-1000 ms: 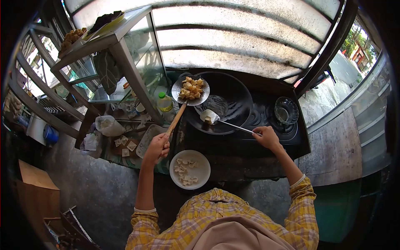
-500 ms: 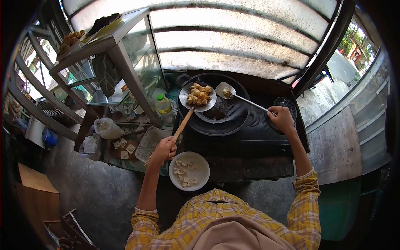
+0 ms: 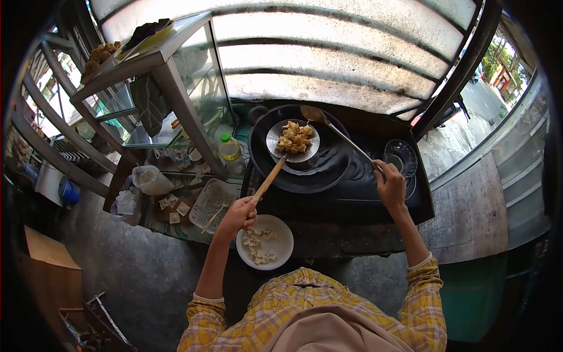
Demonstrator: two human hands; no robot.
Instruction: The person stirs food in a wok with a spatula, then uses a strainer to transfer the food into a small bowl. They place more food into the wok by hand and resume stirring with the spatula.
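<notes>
My left hand [image 3: 236, 217] grips the wooden handle of a skimmer [image 3: 273, 145], whose round metal bowl is over the wok. A heap of golden fried dumplings [image 3: 294, 137] fills the skimmer's middle. My right hand [image 3: 391, 185] is closed around the long metal handle of a spatula [image 3: 346, 138]. Its tilted blade is at the far rim of the wok [image 3: 337, 176], with no dumpling visible on it. Dark oil shows in the bottom of the wok, partly hidden by the skimmer. Below my left hand stands a white bowl [image 3: 286, 249] with several pale, uncooked dumplings [image 3: 258, 249].
A glass display case [image 3: 193, 64] rises at the left, with fried food on top. Beside it are a green-capped bottle [image 3: 230, 149], a clear plastic tray [image 3: 206, 199] and plastic bags [image 3: 152, 180]. Glass dishes [image 3: 400, 151] sit right of the wok.
The skimmer has shifted right and slightly down over the wok. The spatula's blade has turned and moved up to the far rim; the dumpling piece on it is gone from it.
</notes>
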